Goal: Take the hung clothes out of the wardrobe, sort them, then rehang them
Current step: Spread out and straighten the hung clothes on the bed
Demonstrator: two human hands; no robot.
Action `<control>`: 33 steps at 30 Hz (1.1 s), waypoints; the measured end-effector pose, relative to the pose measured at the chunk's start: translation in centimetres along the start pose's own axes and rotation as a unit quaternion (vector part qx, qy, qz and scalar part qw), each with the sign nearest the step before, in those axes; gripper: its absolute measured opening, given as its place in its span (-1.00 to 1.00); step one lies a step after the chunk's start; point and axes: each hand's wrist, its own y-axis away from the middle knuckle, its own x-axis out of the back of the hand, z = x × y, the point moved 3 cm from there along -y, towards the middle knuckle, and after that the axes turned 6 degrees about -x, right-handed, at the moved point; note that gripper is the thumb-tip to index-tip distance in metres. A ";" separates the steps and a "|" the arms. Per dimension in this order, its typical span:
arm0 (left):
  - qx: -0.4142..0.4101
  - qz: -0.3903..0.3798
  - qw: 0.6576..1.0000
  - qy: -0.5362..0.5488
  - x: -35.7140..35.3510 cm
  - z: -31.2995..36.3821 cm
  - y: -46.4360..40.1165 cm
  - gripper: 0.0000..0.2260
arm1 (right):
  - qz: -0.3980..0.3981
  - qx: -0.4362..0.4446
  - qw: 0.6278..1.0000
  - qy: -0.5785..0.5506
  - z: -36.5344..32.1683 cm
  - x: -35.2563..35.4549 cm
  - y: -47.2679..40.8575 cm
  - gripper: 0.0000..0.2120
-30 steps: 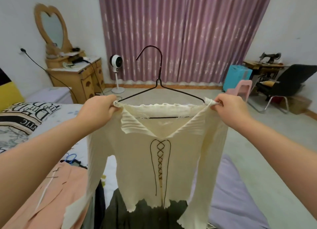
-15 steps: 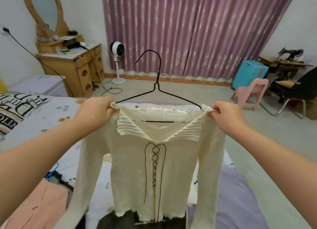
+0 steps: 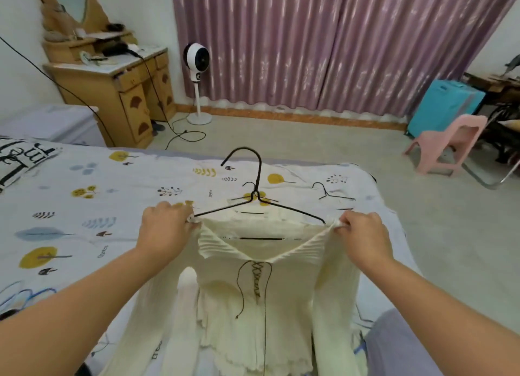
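cream knit top [image 3: 261,285] on a black wire hanger [image 3: 257,204] spans crosswise over the bed [image 3: 84,207]; left hand [image 3: 166,229] and right hand [image 3: 363,235] each pinch one shoulder, equally near.

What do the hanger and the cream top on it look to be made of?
Hanger: thin black wire, probably coated metal, judging by its narrow bent rod and twisted neck. Cream top: soft ribbed knit, matte, with a scalloped hem and dark cord lacing; the fibre is unclear. The left hand and right hand pinch its shoulders.
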 end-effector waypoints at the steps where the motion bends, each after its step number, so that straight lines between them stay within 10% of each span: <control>1: -0.012 0.000 1.000 -0.011 -1.5 0.1 -0.1 -0.88 | 0.000 0.005 1.000 0.016 0.2 -1.5 -0.5 -0.87; 13: 0.154 0.042 0.976 0.150 -13.6 -1.8 -7.7 -0.85 | 0.020 -0.037 0.994 -0.103 0.1 -12.3 -10.0 -0.84; 16: 0.174 -0.048 0.955 0.237 -17.7 -1.7 -10.6 -0.41 | -0.080 -0.039 0.974 -0.210 -1.4 -16.2 -12.1 -0.40; 23: 0.003 -0.279 0.957 0.078 -33.6 5.7 5.0 -0.35 | -0.272 0.037 0.957 0.090 2.6 -33.5 3.9 -0.38; 33: 0.004 -0.267 0.963 0.045 -38.6 5.9 8.9 -0.38 | -0.227 0.100 0.957 0.153 5.5 -38.7 7.2 -0.38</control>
